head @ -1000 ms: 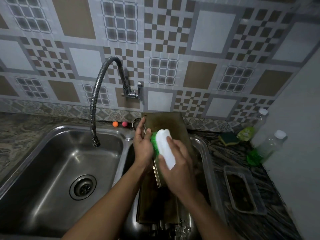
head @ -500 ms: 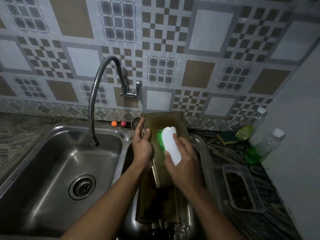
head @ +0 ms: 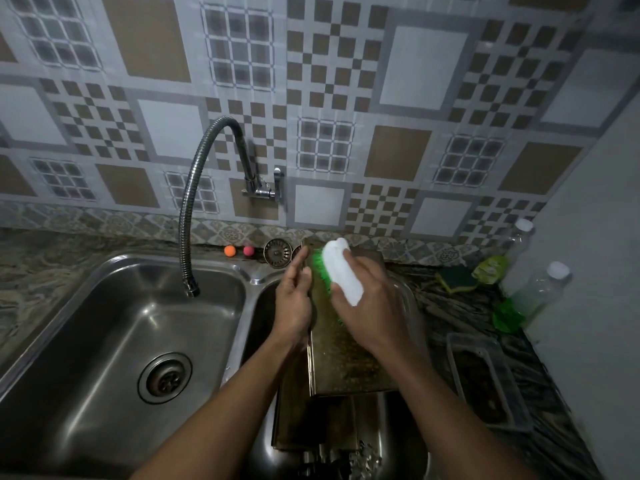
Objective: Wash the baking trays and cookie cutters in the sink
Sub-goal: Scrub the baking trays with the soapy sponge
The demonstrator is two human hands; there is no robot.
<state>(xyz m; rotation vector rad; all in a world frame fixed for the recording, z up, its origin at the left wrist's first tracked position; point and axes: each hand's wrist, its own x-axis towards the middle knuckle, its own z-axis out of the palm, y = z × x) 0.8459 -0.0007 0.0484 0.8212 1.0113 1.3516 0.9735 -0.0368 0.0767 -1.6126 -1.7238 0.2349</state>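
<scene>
Left hand (head: 294, 306): grips the left edge of the baking tray (head: 349, 362).
Right hand (head: 375, 306): closed round a white scrub brush (head: 343, 271), its green bristles pressed on the tray's upper end.
Baking tray: centre of frame, propped tilted in the right basin of the sink (head: 252, 278), lower end over a second tray (head: 311, 420).
Faucet (head: 188, 216): hangs over the left basin.
Counter (head: 450, 313): at right, carrying a sponge (head: 455, 278) and a clear container (head: 485, 386).

The stainless steel left sink basin (head: 104, 341) fills the frame's lower left, a flexible metal tap (head: 188, 202) hanging over it. Brown metal baking trays (head: 346, 358) stand in the right basin (head: 258, 317) at lower centre, with a white-and-green scrub brush (head: 341, 271) on the upper one. At lower right lies a clear plastic tub (head: 471, 338), with a green sponge (head: 455, 278) behind it.
</scene>
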